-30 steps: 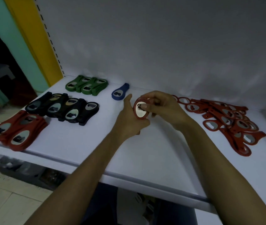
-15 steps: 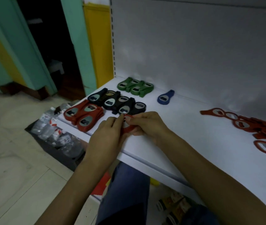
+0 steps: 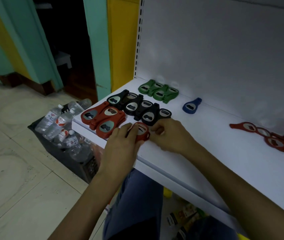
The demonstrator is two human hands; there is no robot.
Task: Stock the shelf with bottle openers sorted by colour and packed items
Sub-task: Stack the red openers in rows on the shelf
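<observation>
Far left, on the floor: crate of water bottles (image 3: 63, 129). On the white shelf (image 3: 215, 129), front left corner: stacked red openers (image 3: 103, 118). Just right, at the front edge: left hand (image 3: 120, 146), fingers curled round a single red opener (image 3: 142, 131), metal face up. Beside it: right hand (image 3: 170, 135), fingers curled against the opener's right edge; hold cannot be told. Behind: black openers (image 3: 137, 108), green openers (image 3: 158, 90). Rightward: blue opener (image 3: 191, 106), then loose red openers (image 3: 276, 141).
</observation>
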